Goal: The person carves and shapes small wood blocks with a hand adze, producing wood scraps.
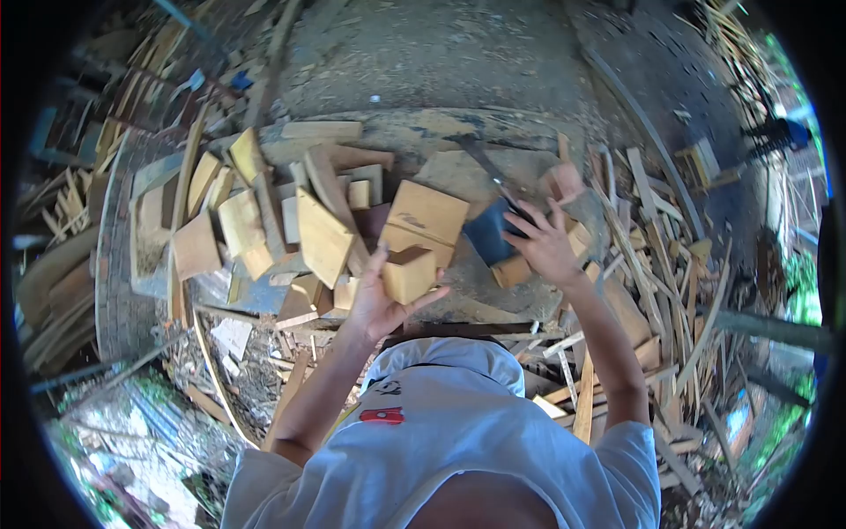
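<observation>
My left hand [385, 300] holds a small yellowish wood block [410, 276] near the bench's front edge, its thumb and fingers around the block's sides. Just behind the block lies a larger flat wood piece [424, 220] with dark marks on its face. To the right, my right hand [545, 242] is closed on the dark handle [522, 217] of a tool whose long dark blade [482, 163] points up and to the left. Under and beside that hand are a dark blue item [487, 233] and another wood block [511, 271].
Many cut wood pieces [324, 236] cover the left half of the workbench [441, 122]. Long strips and offcuts [656, 264] are heaped at the right. Scraps [233, 339] lie on the ground in front, and a metal bar [771, 330] extends at the far right.
</observation>
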`<state>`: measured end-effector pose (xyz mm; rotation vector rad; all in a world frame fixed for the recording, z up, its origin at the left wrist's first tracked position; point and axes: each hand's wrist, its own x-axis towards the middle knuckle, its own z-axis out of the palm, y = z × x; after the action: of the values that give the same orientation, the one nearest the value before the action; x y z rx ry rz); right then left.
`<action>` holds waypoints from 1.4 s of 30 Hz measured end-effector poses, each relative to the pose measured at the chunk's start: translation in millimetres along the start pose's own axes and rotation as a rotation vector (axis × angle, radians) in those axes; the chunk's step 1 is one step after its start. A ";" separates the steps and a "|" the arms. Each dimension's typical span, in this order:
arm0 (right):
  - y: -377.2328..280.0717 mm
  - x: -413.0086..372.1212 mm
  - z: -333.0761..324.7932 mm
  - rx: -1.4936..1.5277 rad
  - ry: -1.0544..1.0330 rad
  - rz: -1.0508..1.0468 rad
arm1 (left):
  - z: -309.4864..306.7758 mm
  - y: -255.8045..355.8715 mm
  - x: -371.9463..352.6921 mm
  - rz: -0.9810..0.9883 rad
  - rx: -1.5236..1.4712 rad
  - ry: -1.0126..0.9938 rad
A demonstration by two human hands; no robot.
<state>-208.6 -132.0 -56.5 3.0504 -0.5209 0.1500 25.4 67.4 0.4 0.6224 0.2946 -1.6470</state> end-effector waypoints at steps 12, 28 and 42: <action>-124.4 33.0 -84.9 0.759 0.398 0.307 | 3.1 -23.2 37.2 0.356 0.238 0.211; -136.2 34.9 -86.0 1.063 0.004 0.245 | -20.2 -11.2 40.8 0.550 0.632 0.104; -159.0 35.5 -50.9 1.444 0.116 0.948 | 0.0 -9.6 33.9 0.685 1.248 0.043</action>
<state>-126.8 9.1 -6.4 3.3216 -2.7948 1.1321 13.8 40.9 -19.8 1.4702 -0.9189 -0.9855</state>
